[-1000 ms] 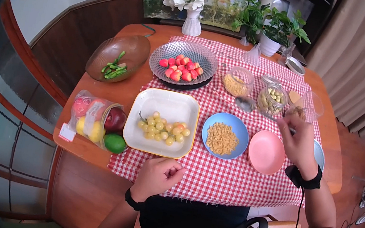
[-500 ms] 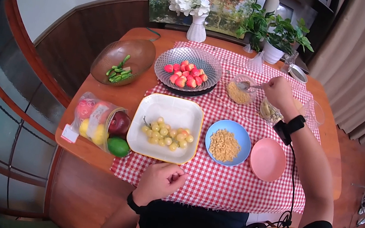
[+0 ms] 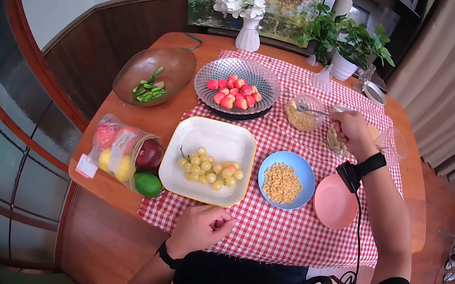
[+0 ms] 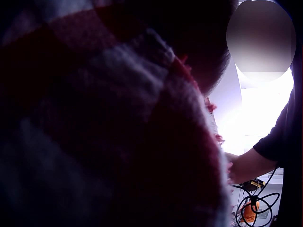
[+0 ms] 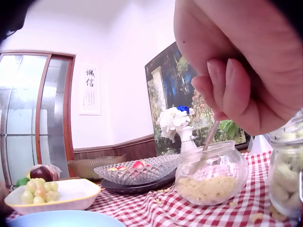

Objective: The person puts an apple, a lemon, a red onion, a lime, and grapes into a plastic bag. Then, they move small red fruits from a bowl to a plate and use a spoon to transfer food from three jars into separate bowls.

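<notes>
My right hand (image 3: 352, 133) pinches the handle of a metal spoon (image 3: 314, 111), whose bowl end is inside the round glass jar (image 3: 302, 122) of small tan pieces. In the right wrist view, the curled fingers of my right hand (image 5: 236, 80) hold the spoon (image 5: 210, 135) slanting down into the jar (image 5: 211, 182). A blue bowl (image 3: 308, 181) holds more tan pieces (image 3: 282, 184), with a pink bowl (image 3: 336, 201) beside it. My left hand (image 3: 200, 230) rests loosely curled and holding nothing at the table's front edge, below the white dish (image 3: 174, 178); cloth fills most of the left wrist view.
Grapes (image 3: 211, 169) lie in the white dish. Further back are a glass bowl of red fruit (image 3: 234, 92) and a brown bowl (image 3: 132, 67) with green pieces. Bagged fruit (image 3: 119, 151) stands left; a second jar (image 3: 335, 141) is partly behind my right hand, near a clear cup (image 3: 394, 146).
My right hand moved from the right side of the table back and left, bringing the spoon to the round jar; its end now sits inside. My left hand has barely moved.
</notes>
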Demonstrator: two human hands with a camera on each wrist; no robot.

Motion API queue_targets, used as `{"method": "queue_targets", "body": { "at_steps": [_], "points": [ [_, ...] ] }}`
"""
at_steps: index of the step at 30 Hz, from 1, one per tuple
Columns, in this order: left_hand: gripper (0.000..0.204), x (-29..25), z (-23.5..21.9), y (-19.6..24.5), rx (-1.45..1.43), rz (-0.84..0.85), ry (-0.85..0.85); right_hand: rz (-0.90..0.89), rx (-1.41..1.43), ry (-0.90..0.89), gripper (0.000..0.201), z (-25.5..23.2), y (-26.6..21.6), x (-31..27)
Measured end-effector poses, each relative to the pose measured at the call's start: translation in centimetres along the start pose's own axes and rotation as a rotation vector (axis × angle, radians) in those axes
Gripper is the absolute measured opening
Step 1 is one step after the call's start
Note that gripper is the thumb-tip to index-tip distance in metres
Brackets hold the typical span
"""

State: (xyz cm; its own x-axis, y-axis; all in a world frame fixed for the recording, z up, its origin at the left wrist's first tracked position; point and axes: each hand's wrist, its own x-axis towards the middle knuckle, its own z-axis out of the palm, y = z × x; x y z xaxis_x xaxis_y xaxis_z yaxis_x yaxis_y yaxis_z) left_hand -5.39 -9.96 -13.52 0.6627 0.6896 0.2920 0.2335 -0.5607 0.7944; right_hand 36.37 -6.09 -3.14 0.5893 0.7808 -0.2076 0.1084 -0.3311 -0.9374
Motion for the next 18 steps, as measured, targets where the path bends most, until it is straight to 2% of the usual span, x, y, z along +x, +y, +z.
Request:
{"method": "queue_targets", "body": {
  "at_steps": [3,10,13,18],
  "points": [
    [0.016,0.0,0.0,0.0,0.003,0.011,0.013,0.031,0.161,-0.019,0.014,-0.1,0.7,-0.6],
    [0.016,0.0,0.1,0.1,0.005,0.01,0.018,0.006,0.242,0.028,0.014,-0.9,1.8,-1.8],
    [0.015,0.1,0.3,0.3,-0.024,0.045,0.058,-0.002,0.279,0.043,0.016,-1.6,1.3,-3.1],
    [0.016,0.0,0.2,0.2,-0.006,0.012,0.031,-0.048,0.261,0.069,0.018,-2.5,0.1,-6.1]
  ]
}}
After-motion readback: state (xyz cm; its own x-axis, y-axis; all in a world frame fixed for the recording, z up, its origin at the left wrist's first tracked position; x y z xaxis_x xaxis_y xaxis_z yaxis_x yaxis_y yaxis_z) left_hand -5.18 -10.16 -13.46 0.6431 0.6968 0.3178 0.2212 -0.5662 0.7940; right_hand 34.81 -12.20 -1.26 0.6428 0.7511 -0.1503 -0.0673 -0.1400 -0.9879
